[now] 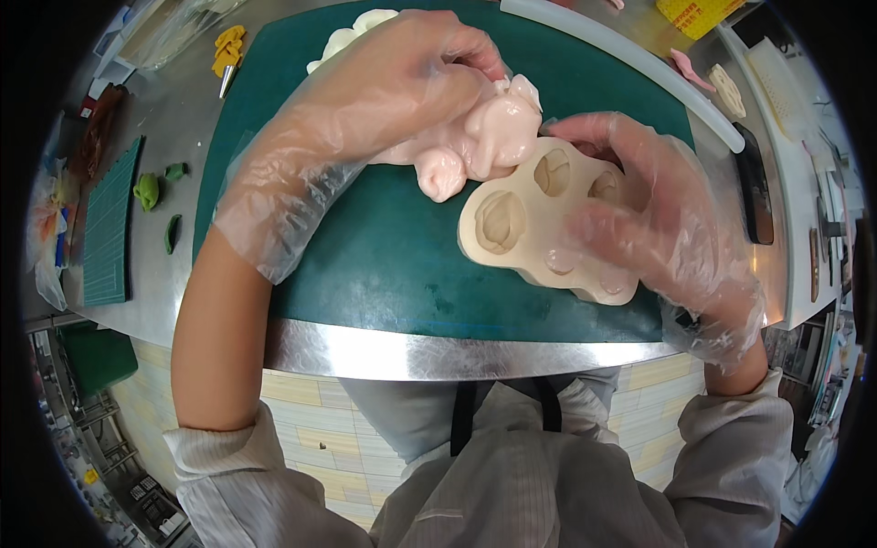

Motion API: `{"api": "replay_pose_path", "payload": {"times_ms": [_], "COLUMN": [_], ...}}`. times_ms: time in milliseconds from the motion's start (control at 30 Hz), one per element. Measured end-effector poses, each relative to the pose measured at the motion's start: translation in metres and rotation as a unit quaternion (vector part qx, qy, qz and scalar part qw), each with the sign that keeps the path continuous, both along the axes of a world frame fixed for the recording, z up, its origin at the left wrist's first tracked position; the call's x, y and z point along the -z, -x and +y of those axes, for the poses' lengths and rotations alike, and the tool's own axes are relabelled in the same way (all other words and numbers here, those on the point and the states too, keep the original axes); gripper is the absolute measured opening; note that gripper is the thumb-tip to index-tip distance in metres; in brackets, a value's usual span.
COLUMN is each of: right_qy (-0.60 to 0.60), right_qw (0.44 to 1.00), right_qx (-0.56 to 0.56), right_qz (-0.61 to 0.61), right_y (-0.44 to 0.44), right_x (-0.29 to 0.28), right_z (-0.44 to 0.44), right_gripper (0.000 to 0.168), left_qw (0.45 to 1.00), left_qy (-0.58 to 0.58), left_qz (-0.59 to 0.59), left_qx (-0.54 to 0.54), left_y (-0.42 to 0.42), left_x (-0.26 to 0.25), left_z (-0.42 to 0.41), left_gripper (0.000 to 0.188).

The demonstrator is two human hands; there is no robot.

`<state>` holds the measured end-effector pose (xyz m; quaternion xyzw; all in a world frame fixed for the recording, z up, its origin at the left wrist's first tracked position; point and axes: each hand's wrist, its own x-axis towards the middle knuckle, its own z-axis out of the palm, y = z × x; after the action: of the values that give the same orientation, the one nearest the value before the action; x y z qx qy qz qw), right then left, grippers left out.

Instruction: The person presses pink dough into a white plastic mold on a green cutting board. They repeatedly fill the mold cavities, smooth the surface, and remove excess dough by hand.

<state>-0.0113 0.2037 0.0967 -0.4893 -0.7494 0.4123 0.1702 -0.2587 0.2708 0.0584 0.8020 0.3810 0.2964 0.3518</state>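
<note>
My left hand [418, 85], in a clear plastic glove, bends over a soft, glossy pale-pink dough mass [503, 130]; its thumb and fingers pinch the mass at the top. A rounded lobe [440, 176] of the dough hangs toward me. My right hand [637, 198], gloved too, grips a cream-coloured mould [521, 264] with several bud-like cavities, thumb across its face and fingers behind. Pink material fills two cavities near the mould's lower edge. The mould's left end touches or overlaps the dough; which one, I cannot tell. White dough [353, 38] shows behind my left hand.
Beneath lies a green mat [384, 274] on a steel table [466, 356]. A white rolling rod [630, 65] crosses the far right. A phone [754, 185] lies at right. Green dough pieces [146, 192], yellow dough [229, 48], a metal piping nozzle [227, 82] and a small cutting mat [113, 226] are at left.
</note>
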Motion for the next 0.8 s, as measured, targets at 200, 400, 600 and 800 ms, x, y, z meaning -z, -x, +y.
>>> {"api": "replay_pose_path", "payload": {"times_ms": [200,400,600,800], "right_qy": [-0.116,-0.132,0.051,-0.130], "right_qw": [0.991,0.987,0.995,0.985], "right_qx": [-0.027,-0.040,-0.064,-0.099], "right_qz": [-0.063,-0.077,0.055,-0.047], "right_y": [0.003,0.003,-0.010,-0.010], "right_x": [0.007,0.009,0.002,0.014], "right_z": [-0.005,-0.001,0.016,0.014], "right_gripper": [0.059,0.057,0.062,0.065], "left_qw": [0.996,0.994,0.997,0.999], "left_qy": [0.049,0.037,-0.056,-0.004], "left_qz": [0.069,0.097,0.050,0.048], "left_qx": [-0.012,-0.015,-0.007,-0.025], "left_y": [-0.006,-0.009,0.002,-0.003], "left_x": [-0.015,-0.018,-0.002,-0.001], "left_z": [0.001,0.000,0.002,0.000], "left_gripper": [0.022,0.021,0.020,0.018]}}
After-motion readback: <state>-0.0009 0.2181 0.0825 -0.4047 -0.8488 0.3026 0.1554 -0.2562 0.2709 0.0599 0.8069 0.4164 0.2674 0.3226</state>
